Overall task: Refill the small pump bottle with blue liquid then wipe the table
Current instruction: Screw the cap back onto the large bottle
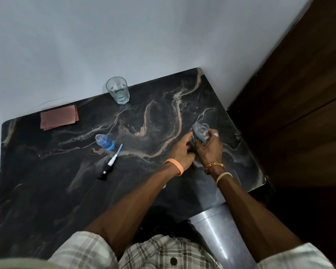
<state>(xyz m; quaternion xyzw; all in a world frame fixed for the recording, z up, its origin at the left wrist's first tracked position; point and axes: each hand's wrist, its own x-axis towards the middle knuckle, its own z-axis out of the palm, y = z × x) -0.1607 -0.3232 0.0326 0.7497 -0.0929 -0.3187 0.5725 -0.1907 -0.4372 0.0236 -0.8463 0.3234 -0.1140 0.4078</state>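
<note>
A small clear bottle (pixel 105 143) with blue liquid in its lower part stands uncapped at the table's centre left. Its black-and-white pump head (pixel 110 165) lies flat on the table just in front of it. My right hand (pixel 209 150) grips a clear bottle with a blue-and-white label (pixel 200 133) near the table's right side; its neck is uncapped and it tilts slightly left. My left hand (pixel 182 150) is right beside it, fingers curled against the bottle's lower side; what it holds is hidden.
A glass of water (pixel 118 90) stands at the back edge against the white wall. A folded pink cloth (pixel 59 117) lies at the back left. The dark marble table (pixel 47 191) ends close right of my hands, beside a brown wooden door (pixel 299 113).
</note>
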